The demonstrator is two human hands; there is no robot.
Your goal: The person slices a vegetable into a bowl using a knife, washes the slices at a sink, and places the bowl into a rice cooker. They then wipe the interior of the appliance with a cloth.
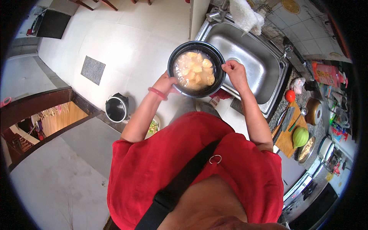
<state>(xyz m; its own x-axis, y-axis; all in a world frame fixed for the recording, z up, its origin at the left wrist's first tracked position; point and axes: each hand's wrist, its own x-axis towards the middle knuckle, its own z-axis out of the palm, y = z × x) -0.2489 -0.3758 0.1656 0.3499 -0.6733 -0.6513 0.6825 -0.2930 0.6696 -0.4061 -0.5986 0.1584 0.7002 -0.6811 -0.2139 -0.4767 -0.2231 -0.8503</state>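
A round dark pot [220, 57] is held up in front of my body, just left of the sink. Inside it, pale yellow chunks [196, 69] that look like peeled potato pieces sit in cloudy liquid. My left hand [168, 83], below a pink bangle, grips the pot's near left side; some of its fingers are hidden beneath. On the right side, my right hand [234, 73] pinches the rim with closed fingers. The stainless steel sink [255, 57] stands beside that hand, its basin showing no items.
On the right counter lie a red tomato [290, 96], a cutting board [298, 124] with a knife [288, 119], a light green round vegetable [300, 137] and a bowl of pale strips [306, 149]. A black-lined bin [116, 109] stands on the floor at left. A white cloth [245, 15] hangs by the sink.
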